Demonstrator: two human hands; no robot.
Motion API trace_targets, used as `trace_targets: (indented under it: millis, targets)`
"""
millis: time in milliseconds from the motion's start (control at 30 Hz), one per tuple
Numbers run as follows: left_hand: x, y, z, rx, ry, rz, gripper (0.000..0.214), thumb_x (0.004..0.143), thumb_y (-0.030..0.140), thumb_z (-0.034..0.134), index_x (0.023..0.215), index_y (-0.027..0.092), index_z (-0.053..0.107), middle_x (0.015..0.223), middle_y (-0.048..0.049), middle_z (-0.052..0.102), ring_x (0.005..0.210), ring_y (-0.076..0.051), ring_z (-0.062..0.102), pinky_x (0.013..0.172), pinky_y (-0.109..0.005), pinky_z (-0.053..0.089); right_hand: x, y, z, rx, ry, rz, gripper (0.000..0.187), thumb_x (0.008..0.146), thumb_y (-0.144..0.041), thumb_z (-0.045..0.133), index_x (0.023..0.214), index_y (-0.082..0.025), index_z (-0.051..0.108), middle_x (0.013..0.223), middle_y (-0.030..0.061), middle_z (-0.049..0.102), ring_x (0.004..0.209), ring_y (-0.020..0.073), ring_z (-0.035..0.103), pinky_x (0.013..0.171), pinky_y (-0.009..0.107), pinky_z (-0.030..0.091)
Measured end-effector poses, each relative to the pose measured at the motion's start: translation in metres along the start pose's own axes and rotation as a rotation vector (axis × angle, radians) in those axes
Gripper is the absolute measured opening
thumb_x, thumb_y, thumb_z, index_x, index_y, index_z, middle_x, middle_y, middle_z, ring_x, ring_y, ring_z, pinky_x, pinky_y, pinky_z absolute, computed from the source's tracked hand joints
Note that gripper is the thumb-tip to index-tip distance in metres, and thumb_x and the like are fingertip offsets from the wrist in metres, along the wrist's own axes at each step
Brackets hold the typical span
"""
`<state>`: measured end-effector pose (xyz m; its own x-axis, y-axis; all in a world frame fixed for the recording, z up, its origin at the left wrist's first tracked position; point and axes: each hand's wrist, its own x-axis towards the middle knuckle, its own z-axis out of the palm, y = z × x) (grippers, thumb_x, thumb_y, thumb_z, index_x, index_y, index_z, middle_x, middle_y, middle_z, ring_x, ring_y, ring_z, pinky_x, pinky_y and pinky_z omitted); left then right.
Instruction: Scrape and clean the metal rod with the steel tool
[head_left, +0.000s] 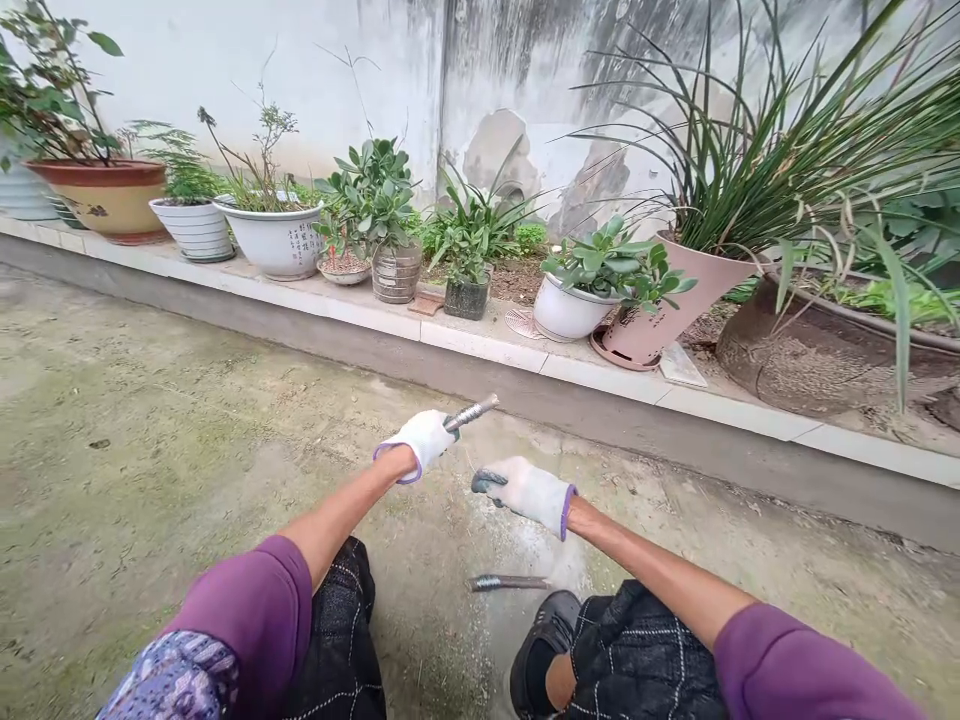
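Observation:
My left hand (418,442), in a white knit glove with a purple cuff, grips a short ribbed steel bar (472,412) that points forward and up. My right hand (523,494), in a matching glove with dark-stained fingertips, hangs palm down with its fingers closed and nothing visible in them. Below it, a second ribbed steel bar (510,582) lies on the concrete ground (172,480), on a patch of pale dust (525,545), apart from both hands.
My dark plaid knees (337,640) and a black shoe (546,635) sit below my purple sleeves. Ahead, a low concrete ledge (480,350) with white edging carries several potted plants, including a tilted pink pot (660,315), before a stained wall (225,70).

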<state>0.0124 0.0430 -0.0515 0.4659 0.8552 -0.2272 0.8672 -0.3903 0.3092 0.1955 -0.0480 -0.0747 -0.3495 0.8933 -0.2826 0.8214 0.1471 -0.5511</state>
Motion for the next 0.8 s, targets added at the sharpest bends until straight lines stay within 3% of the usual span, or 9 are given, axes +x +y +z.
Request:
trace_targets:
  millis: [133, 267, 367, 433, 500, 567, 667, 733, 800]
  targets:
    - [0.004, -0.004, 0.018, 0.241, -0.129, 0.077, 0.02, 0.082, 0.013, 0.06, 0.091, 0.014, 0.077, 0.092, -0.0216, 0.075, 0.085, -0.032, 0.073, 0.075, -0.038, 0.055, -0.012, -0.008, -0.019, -0.148, 0.05, -0.08, 0.026, 0.089, -0.027, 0.051, 0.094, -0.02, 0.076, 0.09, 0.0067, 0.074, 0.08, 0.0195, 0.064, 0.072, 0.027, 0.043]
    - [-0.009, 0.028, 0.038, 0.297, -0.239, 0.266, 0.02, 0.078, 0.012, 0.063, 0.09, 0.019, 0.077, 0.086, -0.0151, 0.076, 0.087, -0.033, 0.073, 0.078, -0.04, 0.055, -0.018, 0.026, -0.051, -0.052, 0.256, 0.051, 0.028, 0.087, -0.024, 0.05, 0.097, -0.019, 0.075, 0.092, 0.0069, 0.075, 0.08, 0.0201, 0.064, 0.074, 0.029, 0.044]
    - [-0.019, 0.054, 0.03, 0.097, -0.149, 0.366, 0.021, 0.089, 0.028, 0.058, 0.098, 0.021, 0.076, 0.082, -0.0099, 0.074, 0.078, -0.027, 0.072, 0.068, -0.032, 0.053, -0.021, 0.056, -0.057, 0.086, 0.3, 0.193, 0.027, 0.084, -0.021, 0.049, 0.092, -0.017, 0.074, 0.084, 0.0061, 0.072, 0.068, 0.0178, 0.059, 0.064, 0.027, 0.044]
    - [-0.022, 0.06, 0.015, -0.184, -0.035, 0.306, 0.03, 0.093, 0.04, 0.054, 0.101, 0.019, 0.074, 0.078, -0.0063, 0.072, 0.068, -0.021, 0.068, 0.06, -0.026, 0.05, -0.023, 0.061, -0.05, 0.154, 0.281, 0.261, 0.028, 0.085, -0.021, 0.047, 0.094, -0.017, 0.074, 0.077, 0.0053, 0.068, 0.062, 0.017, 0.056, 0.058, 0.027, 0.042]
    - [-0.019, 0.052, 0.0, -0.37, 0.08, 0.186, 0.039, 0.097, 0.046, 0.047, 0.109, 0.017, 0.071, 0.077, -0.005, 0.071, 0.061, -0.017, 0.065, 0.053, -0.023, 0.046, -0.024, 0.051, -0.038, 0.155, 0.237, 0.225, 0.03, 0.086, -0.021, 0.046, 0.097, -0.017, 0.074, 0.077, 0.0048, 0.068, 0.063, 0.0168, 0.056, 0.058, 0.027, 0.042]
    - [-0.013, 0.035, -0.01, -0.261, 0.114, 0.09, 0.04, 0.1, 0.041, 0.041, 0.116, 0.016, 0.068, 0.082, -0.0066, 0.072, 0.062, -0.016, 0.065, 0.054, -0.021, 0.047, -0.026, 0.027, -0.025, 0.058, 0.177, 0.08, 0.029, 0.087, -0.021, 0.047, 0.097, -0.018, 0.074, 0.084, 0.0054, 0.071, 0.071, 0.0172, 0.059, 0.065, 0.026, 0.043]
    - [-0.011, 0.008, -0.008, 0.162, -0.026, 0.073, 0.029, 0.096, 0.024, 0.048, 0.107, 0.014, 0.073, 0.088, -0.0129, 0.075, 0.075, -0.021, 0.071, 0.066, -0.027, 0.053, -0.028, -0.015, -0.012, -0.196, 0.072, -0.081, 0.029, 0.092, -0.027, 0.047, 0.095, -0.018, 0.074, 0.093, 0.0075, 0.074, 0.081, 0.0191, 0.063, 0.073, 0.028, 0.043]
    - [-0.016, 0.0, 0.004, 0.271, -0.123, 0.097, 0.015, 0.082, 0.01, 0.062, 0.087, 0.012, 0.075, 0.081, -0.0155, 0.074, 0.079, -0.028, 0.073, 0.072, -0.032, 0.054, -0.026, -0.033, -0.012, -0.305, -0.01, -0.114, 0.03, 0.093, -0.029, 0.048, 0.096, -0.019, 0.075, 0.093, 0.0082, 0.075, 0.08, 0.0199, 0.064, 0.072, 0.028, 0.042]
    - [-0.026, 0.002, 0.019, 0.296, -0.182, 0.135, 0.01, 0.07, 0.003, 0.069, 0.073, 0.012, 0.073, 0.072, -0.0152, 0.072, 0.078, -0.03, 0.073, 0.073, -0.034, 0.055, -0.02, -0.034, -0.022, -0.327, -0.006, -0.109, 0.028, 0.092, -0.028, 0.05, 0.097, -0.019, 0.076, 0.095, 0.0084, 0.076, 0.082, 0.0202, 0.065, 0.072, 0.028, 0.042]
